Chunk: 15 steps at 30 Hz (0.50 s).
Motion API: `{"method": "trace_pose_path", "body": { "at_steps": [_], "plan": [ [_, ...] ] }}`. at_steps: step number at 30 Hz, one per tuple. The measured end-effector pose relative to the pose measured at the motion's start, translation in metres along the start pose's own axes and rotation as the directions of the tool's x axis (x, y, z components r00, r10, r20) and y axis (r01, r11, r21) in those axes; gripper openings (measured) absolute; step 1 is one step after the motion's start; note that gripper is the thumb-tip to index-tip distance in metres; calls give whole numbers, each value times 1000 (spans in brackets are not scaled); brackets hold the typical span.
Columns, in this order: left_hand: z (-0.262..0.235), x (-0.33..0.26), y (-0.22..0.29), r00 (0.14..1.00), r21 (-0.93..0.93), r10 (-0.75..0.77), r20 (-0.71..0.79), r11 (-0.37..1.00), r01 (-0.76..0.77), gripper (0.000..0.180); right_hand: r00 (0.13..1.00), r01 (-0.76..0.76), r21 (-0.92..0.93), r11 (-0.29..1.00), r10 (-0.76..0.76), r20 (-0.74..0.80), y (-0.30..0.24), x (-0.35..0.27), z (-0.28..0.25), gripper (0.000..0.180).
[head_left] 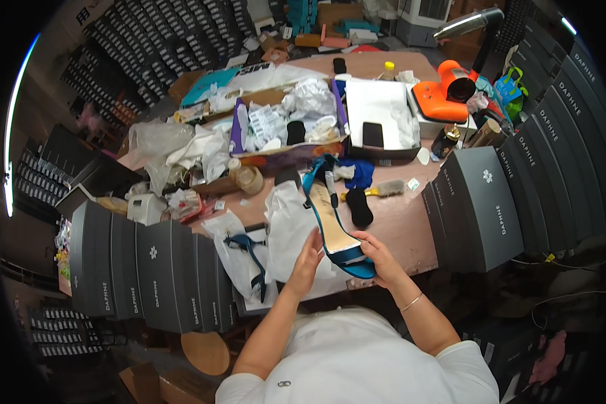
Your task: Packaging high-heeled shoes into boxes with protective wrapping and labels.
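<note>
A teal open-toe heeled sandal (334, 229) with a cream insole is held up over the near edge of the table, its toe towards me and its ankle strap at the far end. My right hand (382, 258) grips the toe end from the right, thumb over the front strap. Closed against the left edge of the sole is my left hand (307, 261), its fingertips partly hidden by the sandal. A matching teal sandal (252, 259) lies to the left on white paper in a box. Crumpled white tissue paper (291, 222) lies just beyond my left hand.
Stacked dark grey shoeboxes (161, 269) flank the left, and more grey boxes (475, 202) the right. Beyond the sandal lie a yellow-handled brush (384, 189), a black pad (360, 207) and a blue cloth (361, 174). An orange blower (444, 94) stands behind a paper-filled purple box (238, 128).
</note>
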State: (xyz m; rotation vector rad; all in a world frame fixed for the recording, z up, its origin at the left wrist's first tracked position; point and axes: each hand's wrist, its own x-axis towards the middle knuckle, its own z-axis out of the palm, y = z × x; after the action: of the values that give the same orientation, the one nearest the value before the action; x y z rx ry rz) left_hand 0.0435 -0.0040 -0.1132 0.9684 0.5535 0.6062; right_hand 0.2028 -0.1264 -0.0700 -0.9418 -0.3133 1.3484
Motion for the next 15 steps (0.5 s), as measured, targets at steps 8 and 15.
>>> {"method": "trace_pose_path", "body": {
  "at_steps": [8, 15],
  "plan": [
    [-6, -18, 43, 988, -403, -152, -15, 905, 133, 67, 814, 549, -830, 102, -293, 502, 8, -6, 54, 47],
    [-6, -38, 45, 958, -298, -131, -255, 953, 51, 47, 809, 530, -826, 193, -406, 425, 25, 23, 67, 51]
  ]
}}
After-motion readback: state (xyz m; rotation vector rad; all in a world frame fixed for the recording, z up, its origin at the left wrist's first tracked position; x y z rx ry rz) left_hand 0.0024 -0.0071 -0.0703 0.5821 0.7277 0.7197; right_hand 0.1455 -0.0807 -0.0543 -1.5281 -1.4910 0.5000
